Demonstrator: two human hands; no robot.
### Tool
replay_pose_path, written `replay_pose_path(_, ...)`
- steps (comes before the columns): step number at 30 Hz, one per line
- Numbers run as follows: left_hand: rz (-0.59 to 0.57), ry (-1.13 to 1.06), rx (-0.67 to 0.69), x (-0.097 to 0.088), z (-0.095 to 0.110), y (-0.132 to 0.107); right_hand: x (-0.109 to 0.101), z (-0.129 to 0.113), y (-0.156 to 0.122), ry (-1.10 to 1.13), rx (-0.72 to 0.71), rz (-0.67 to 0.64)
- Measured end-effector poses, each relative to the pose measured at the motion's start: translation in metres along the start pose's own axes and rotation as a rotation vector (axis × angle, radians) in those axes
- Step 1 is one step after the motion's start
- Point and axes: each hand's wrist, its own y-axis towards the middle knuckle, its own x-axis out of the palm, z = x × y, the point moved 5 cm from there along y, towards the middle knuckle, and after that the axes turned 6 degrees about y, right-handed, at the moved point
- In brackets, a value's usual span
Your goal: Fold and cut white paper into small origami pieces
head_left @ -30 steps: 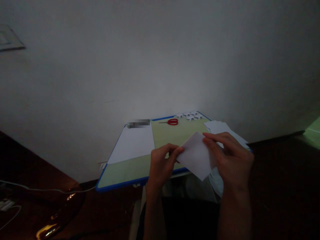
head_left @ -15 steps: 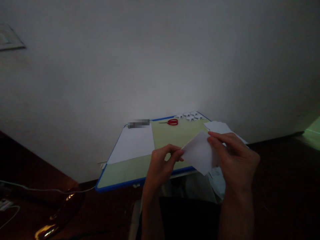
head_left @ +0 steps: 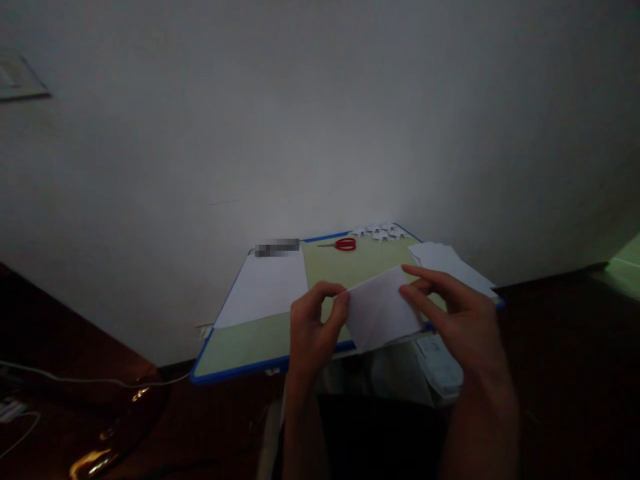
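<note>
Both hands held folded paper (head_left: 381,310) above near edge of tabletop (head_left: 250,343). Left hand (head_left: 313,333) grip pinched left corner; right hand (head_left: 457,317) grip pinched right side. Scissors (head_left: 344,244) lay far behind.

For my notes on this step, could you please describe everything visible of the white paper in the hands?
The white paper is a plain, thin sheet, possibly folded; the dim light hides finer detail. It is held tilted over the near edge of the table, one corner pointing down. The left hand pinches its left corner; the right hand holds its right side.
</note>
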Motion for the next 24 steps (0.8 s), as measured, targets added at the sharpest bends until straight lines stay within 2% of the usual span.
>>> replay_pose_path(2,-0.026,0.061,0.025,0.000,0.003,0.001,-0.001,-0.004,0.001,-0.080,-0.054,-0.066)
replay_pose_path(4,-0.104,0.128,0.080,0.002,0.007,0.002,-0.001,-0.013,0.000,-0.143,-0.177,-0.094)
replay_pose_path(7,-0.232,0.176,0.162,0.006,0.014,0.000,0.009,-0.025,-0.003,-0.187,-0.334,-0.218)
replay_pose_path(9,-0.302,0.188,0.188,0.009,0.016,-0.002,0.019,-0.027,-0.006,-0.201,-0.375,-0.319)
replay_pose_path(15,-0.378,0.217,0.167,0.010,0.015,-0.005,0.035,-0.024,-0.006,-0.140,-0.393,-0.488)
replay_pose_path(24,-0.351,0.185,0.202,0.006,0.024,-0.007,0.038,-0.028,-0.004,-0.104,-0.347,-0.466)
